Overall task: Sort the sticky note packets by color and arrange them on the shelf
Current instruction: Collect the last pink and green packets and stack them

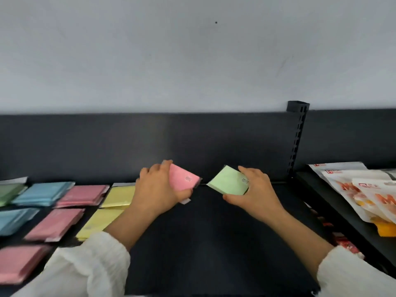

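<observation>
Pink packet (pixel 184 180) is pinched by the left hand (pixel 158 187), green packet (pixel 229 183) by the right hand (pixel 254 189), fingers curled round each, both just over the shelf (pixel 203 243). It is best to lay pink flat on the pink pile (pixel 82 196) at 9 o'clock, then green on the far green pile (pixel 8 192), edges lined up.

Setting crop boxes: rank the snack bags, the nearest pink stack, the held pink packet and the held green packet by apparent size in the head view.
Largest: snack bags.
Then: nearest pink stack, enlarged by nearness.
Unranked: green packet and pink packet, alike, partly covered.
</observation>
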### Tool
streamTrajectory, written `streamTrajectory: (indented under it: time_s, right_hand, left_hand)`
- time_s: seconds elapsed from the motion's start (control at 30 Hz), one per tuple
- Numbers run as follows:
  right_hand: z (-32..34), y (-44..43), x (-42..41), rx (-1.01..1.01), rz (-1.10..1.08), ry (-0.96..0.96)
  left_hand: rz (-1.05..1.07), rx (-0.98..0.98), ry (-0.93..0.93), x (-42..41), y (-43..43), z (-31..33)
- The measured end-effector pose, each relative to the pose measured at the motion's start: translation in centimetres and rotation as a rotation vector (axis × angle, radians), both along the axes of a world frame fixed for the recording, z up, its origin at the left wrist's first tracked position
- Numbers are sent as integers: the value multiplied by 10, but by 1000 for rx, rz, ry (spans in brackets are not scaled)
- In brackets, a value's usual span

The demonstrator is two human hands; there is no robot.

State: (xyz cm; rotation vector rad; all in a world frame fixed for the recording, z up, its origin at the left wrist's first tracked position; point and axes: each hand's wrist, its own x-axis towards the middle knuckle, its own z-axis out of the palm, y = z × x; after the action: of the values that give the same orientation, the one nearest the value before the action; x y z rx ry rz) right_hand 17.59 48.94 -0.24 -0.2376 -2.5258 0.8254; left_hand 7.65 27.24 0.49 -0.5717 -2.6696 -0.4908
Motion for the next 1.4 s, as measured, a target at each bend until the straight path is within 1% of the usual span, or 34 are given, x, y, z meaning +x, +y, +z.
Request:
streamTrajectory:
  time_s: [0.1,0.33,0.53,0.67,0.83,1.0,1.23,1.4]
  right_hand:
    - [4,-25,-8,-4,87,5]
    - [9,-72,-24,26,211,10]
    - [10,-108,-37,43,262,7]
    - [12,-137,-46,52,294,8]
    - [14,-180,-61,65,320,9]
    - [16,-240,-81,75,314,4]
    - [14,-337,-112,90,266,0]
    - [11,-386,-127,128,220,0]
  left_hand:
    - [100,18,34,4,-34,9]
    - [256,-51,171,13,-100,17]
    - [386,-27,101,12,-155,17]
    - [429,-19,114,11,-186,17]
    - [447,4,110,3,-232,17]
    - [442,15,110,-17,-293,15]
    - [384,46,84,-63,-385,11]
    - [338,48,69,-88,-431,6]
